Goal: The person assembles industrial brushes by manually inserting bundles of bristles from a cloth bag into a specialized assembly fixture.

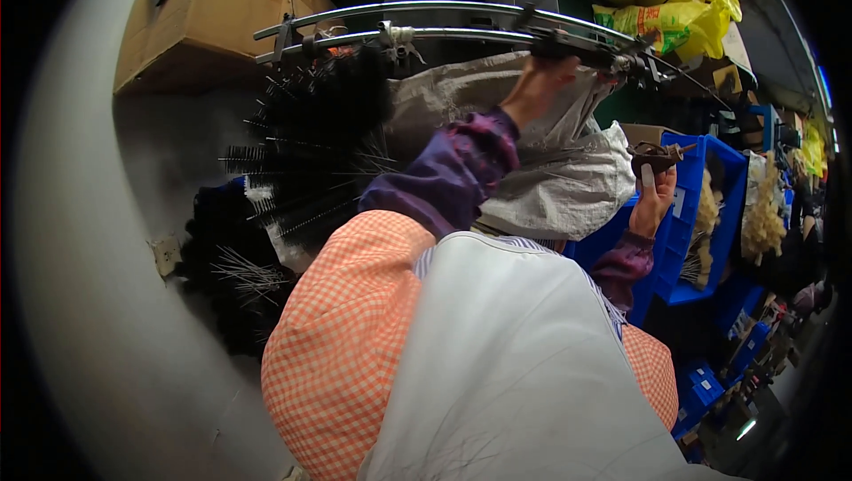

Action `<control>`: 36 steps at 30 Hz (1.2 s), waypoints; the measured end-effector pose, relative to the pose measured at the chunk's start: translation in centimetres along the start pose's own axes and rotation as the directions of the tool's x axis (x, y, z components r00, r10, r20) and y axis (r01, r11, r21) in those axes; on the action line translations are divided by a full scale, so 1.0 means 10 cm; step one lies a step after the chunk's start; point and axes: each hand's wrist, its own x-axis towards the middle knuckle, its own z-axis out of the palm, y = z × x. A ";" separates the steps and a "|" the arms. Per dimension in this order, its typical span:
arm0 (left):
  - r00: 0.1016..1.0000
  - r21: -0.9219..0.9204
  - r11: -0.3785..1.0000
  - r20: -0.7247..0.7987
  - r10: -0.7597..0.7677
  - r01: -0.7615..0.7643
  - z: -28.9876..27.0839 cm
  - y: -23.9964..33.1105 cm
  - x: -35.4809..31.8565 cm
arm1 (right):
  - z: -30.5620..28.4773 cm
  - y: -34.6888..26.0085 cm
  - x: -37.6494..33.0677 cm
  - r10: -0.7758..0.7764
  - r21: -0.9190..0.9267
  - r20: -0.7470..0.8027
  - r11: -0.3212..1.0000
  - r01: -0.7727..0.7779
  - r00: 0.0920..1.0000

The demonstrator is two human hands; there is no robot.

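Observation:
Reaching forward, my left hand (pixel 543 82) closes on a black block (pixel 568 48) at the right part of a pair of long metal rails (pixel 390 35); its fingertips are partly hidden. Further right, my right hand (pixel 654 201) is raised with the thumb up, gripping a small dark metal piece (pixel 655 156) with a thin pin sticking out to the right. Below the rails, a crumpled whitish woven sack (pixel 568 188) spreads between my arms. Left of my left forearm lies a bundle of black bristle brushes with wire stems (pixel 319 135).
A large cardboard box (pixel 213 19) stands at the far left. More black brushes with bare wire ends (pixel 248 272) lie low on the left. Blue plastic bins (pixel 710 215) with pale bristle brushes (pixel 763 210) are on the right. Yellow bags (pixel 666 19) sit at the back right.

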 end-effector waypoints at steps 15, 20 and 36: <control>0.998 0.079 0.997 -0.061 0.003 0.002 0.12 0.06 -0.01 | 0.19 -0.13 -0.06 -0.038 -0.030 -0.040 0.999 0.037 0.998; 0.995 0.069 0.997 -0.103 -0.015 0.022 0.04 -0.02 0.00 | 0.23 -0.10 -0.14 -0.045 -0.002 -0.014 0.999 0.045 0.999; 0.995 0.000 1.000 0.093 -0.029 0.029 -0.06 0.07 0.06 | 0.03 0.01 -0.14 0.030 0.023 -0.041 0.999 -0.029 0.999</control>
